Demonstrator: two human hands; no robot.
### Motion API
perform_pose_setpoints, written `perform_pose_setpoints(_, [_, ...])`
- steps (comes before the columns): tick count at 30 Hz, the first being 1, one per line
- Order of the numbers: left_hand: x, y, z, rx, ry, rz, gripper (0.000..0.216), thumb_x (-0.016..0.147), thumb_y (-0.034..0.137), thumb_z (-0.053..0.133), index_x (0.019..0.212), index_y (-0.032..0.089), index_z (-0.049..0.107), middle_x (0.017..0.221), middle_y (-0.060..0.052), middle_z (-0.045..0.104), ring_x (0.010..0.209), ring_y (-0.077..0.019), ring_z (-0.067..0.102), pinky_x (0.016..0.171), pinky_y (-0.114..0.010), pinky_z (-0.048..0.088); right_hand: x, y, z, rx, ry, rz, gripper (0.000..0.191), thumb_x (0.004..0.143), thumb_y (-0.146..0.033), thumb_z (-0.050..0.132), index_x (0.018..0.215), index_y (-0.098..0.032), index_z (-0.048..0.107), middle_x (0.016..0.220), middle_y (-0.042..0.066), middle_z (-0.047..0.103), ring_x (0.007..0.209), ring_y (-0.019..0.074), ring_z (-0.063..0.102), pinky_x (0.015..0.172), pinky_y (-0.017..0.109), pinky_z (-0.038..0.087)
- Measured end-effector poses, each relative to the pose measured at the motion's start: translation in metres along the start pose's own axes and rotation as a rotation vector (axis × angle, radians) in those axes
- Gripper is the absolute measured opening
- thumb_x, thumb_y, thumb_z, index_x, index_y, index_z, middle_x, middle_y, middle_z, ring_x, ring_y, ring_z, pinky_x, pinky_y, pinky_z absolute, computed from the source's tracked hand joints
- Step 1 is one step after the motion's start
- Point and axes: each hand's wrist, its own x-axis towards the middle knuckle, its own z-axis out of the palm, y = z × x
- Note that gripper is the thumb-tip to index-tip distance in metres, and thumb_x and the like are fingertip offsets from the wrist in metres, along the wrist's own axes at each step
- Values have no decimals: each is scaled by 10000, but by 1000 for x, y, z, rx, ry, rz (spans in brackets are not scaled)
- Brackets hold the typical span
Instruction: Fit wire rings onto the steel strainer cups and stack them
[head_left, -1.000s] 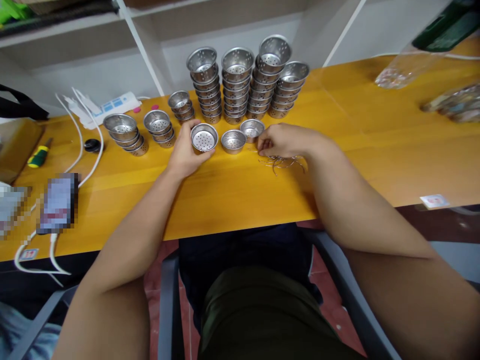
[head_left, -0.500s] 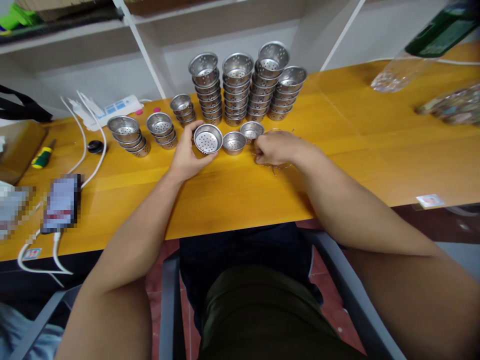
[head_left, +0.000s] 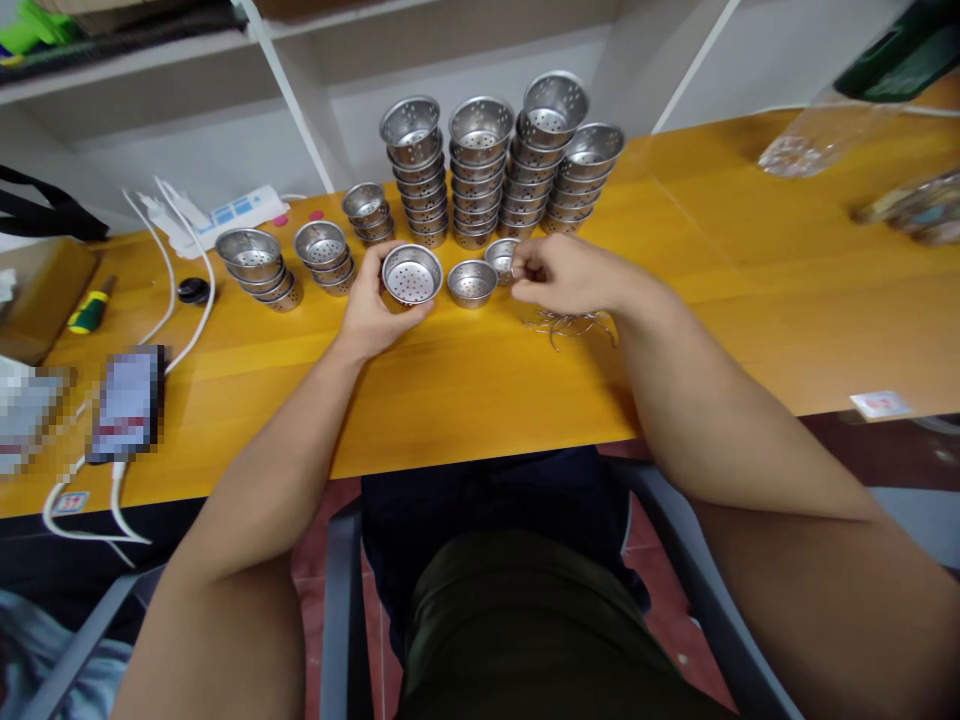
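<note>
My left hand is wrapped round a perforated metal cup, thumb in front and fingers behind, its mouth tilted toward me. Just right of that cup, a second perforated cup stands on the table. Behind it is a third cup, partly hidden by my right hand. The fingers of that hand are pinched together beside the third cup's rim; anything between them is too small to make out. Below the hand lies a loose tangle of thin wires, partly covered by the wrist.
Tall stacks of perforated cups stand at the back, with shorter stacks to the left. A power strip, white cables, a screwdriver and a phone lie left. A clear plastic bottle is at far right.
My right hand has risen a little from the wires, its fingers still pinched, and more of the tangle shows. My left hand keeps hold of the cup. The view has shifted slightly.
</note>
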Motion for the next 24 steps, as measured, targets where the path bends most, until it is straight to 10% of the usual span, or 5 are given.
perform_pose_setpoints(11, [1,6,-5,35,37,-58,1123,743,845,1248,1539,290,683,1481,-102,769,1448,-407,837,1389,-665,683,12,7,29,414,212,-120,360,1113,-587,964,1242,-252,934,988,95,838,902,295,751,850,468,677])
perform_pose_setpoints(24, [-14,23,39,-163,-107,-155,1255,735,1059,1120,1581,334,544,1434,-81,751,1336,-364,873,1196,-585,755,11,-46,57,522,282,-113,532,1193,-821,781,1317,-305,815,897,47,697,854,297,682,869,471,661])
